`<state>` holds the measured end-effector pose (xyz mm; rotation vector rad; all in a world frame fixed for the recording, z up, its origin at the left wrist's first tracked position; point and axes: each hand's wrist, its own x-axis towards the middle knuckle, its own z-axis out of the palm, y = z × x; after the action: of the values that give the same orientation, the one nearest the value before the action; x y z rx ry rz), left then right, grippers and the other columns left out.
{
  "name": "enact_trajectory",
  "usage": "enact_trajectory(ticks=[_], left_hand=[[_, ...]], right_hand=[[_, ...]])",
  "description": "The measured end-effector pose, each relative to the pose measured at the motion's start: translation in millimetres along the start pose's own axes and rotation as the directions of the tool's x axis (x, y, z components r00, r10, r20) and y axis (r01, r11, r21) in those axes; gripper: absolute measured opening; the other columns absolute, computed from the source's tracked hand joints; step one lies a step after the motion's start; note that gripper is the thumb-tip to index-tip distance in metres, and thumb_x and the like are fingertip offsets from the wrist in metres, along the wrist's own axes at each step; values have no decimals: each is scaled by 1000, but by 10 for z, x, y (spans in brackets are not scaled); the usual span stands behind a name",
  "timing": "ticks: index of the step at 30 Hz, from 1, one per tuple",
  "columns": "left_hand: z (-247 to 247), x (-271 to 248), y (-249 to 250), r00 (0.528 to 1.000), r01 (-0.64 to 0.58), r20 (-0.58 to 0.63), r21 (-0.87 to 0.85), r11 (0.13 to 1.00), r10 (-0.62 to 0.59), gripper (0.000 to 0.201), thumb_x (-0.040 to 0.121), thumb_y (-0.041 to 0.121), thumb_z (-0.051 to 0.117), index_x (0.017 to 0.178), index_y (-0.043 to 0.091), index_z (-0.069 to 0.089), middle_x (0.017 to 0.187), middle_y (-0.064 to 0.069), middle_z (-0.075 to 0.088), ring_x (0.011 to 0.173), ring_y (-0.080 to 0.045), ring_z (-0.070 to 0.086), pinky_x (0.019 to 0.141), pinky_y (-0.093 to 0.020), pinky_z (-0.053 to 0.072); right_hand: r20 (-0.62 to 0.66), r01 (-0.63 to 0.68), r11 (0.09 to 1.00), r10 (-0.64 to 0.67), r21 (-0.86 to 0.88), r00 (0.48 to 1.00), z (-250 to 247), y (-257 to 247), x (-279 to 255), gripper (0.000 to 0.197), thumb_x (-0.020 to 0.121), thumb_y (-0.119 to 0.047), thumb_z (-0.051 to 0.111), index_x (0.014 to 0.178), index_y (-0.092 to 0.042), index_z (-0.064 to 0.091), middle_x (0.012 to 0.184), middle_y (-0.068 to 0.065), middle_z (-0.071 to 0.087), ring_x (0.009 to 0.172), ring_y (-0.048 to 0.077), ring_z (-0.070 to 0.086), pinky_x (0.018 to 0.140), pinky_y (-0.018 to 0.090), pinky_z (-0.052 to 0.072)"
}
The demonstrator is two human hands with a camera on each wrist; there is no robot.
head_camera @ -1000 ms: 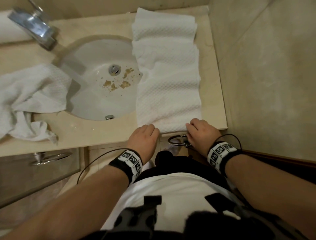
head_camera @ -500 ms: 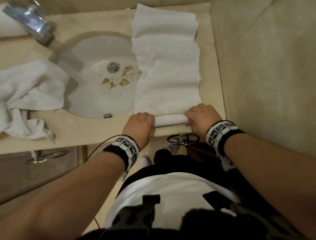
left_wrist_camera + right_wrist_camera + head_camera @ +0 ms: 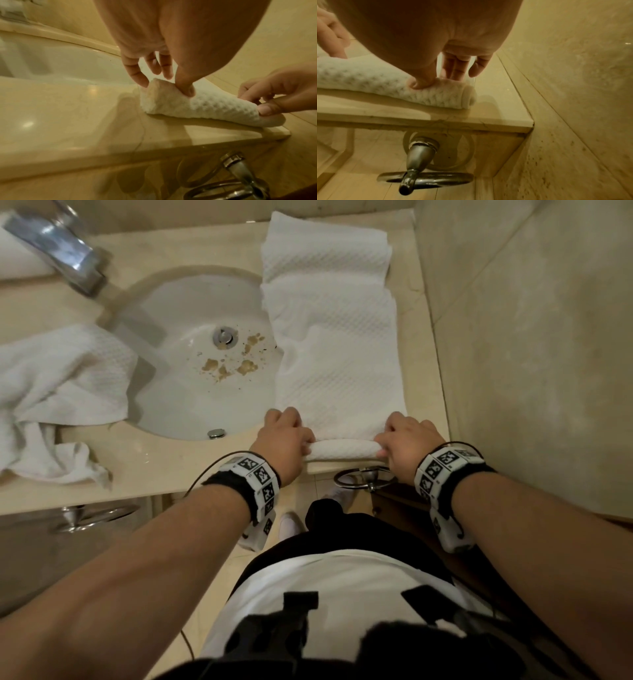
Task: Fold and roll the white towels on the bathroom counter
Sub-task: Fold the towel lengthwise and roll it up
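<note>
A long folded white towel (image 3: 335,361) lies lengthwise on the beige counter (image 3: 164,467), right of the sink. Its near end is wound into a tight roll (image 3: 342,450) close to the counter's front edge. My left hand (image 3: 284,436) grips the roll's left end, thumb on the near side and fingers over the far side (image 3: 164,86). My right hand (image 3: 407,440) grips the right end the same way (image 3: 436,79). In the wrist views the roll (image 3: 205,108) (image 3: 382,86) rests on the counter.
A crumpled white towel (image 3: 58,392) lies left of the stained sink (image 3: 178,412). A chrome faucet (image 3: 58,244) stands at the back left. A tiled wall (image 3: 531,354) bounds the counter's right end. A metal towel ring (image 3: 359,477) hangs under the front edge.
Both hands moved forward from the counter's front edge, turning the towel's near end over into a roll. The flat part of the towel is shorter.
</note>
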<state>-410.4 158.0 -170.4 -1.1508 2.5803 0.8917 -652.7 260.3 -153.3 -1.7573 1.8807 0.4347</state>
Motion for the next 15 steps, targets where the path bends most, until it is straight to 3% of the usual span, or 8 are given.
enact_trajectory(ticks=[2, 5, 7, 10, 12, 13, 15], left_hand=[[46, -28, 0, 998, 43, -55, 6, 999, -43, 19, 93, 14, 64, 110, 18, 73, 109, -7, 55, 103, -33, 47, 82, -47, 49], [98, -67, 1, 993, 59, -96, -32, 998, -62, 13, 92, 13, 65, 105, 16, 66, 103, -7, 60, 97, -34, 54, 78, -47, 49], [91, -97, -14, 988, 75, -134, -46, 996, -80, 7, 93, 17, 66, 100, 17, 67, 99, -5, 63, 94, -34, 57, 78, -46, 50], [75, -145, 4, 980, 113, -179, 161, 980, -84, 10, 88, 20, 66, 94, 25, 72, 101, -1, 64, 95, -32, 57, 81, -41, 41], [91, -214, 98, 981, 49, -192, 276, 960, 5, 29, 72, 7, 59, 93, 23, 71, 99, -6, 59, 90, -33, 54, 76, -41, 37], [127, -257, 155, 980, -21, -180, 305, 952, 79, 37, 67, 7, 52, 97, 20, 69, 98, -8, 57, 87, -33, 53, 73, -40, 38], [229, -317, 230, 970, -154, -130, 323, 934, 205, 43, 67, 10, 42, 103, 15, 65, 97, -10, 58, 83, -32, 54, 69, -39, 41]], right_hand=[[-29, -34, 998, 35, 47, 999, -6, 3, 8, 20, 95, -35, 58, 114, -31, 54, 107, -5, 54, 103, 20, 55, 88, 41, 37], [-106, -79, 993, 88, 88, 990, -19, 18, 20, 23, 89, -24, 65, 99, -31, 46, 86, -14, 58, 89, 19, 61, 78, 37, 33], [-208, -50, 999, 48, -2, 977, -22, 5, 26, 11, 88, -22, 65, 93, -28, 57, 89, -9, 56, 88, 22, 57, 74, 36, 29], [-233, -58, 995, 38, -82, 972, 3, -58, -2, 12, 84, -15, 65, 94, -20, 66, 97, 3, 56, 90, 28, 55, 75, 37, 35], [-213, -46, 995, 26, -91, 977, 76, -144, -45, 17, 74, -7, 67, 89, -13, 64, 93, 7, 56, 81, 30, 57, 65, 36, 40], [-211, -43, 995, 24, -89, 977, 111, -183, -80, 21, 66, -4, 71, 84, -11, 63, 90, 9, 55, 73, 31, 56, 55, 34, 37], [-252, -49, 995, 25, -89, 967, 227, -217, -123, 27, 60, -6, 76, 83, -7, 62, 89, 12, 55, 67, 32, 55, 47, 30, 30]])
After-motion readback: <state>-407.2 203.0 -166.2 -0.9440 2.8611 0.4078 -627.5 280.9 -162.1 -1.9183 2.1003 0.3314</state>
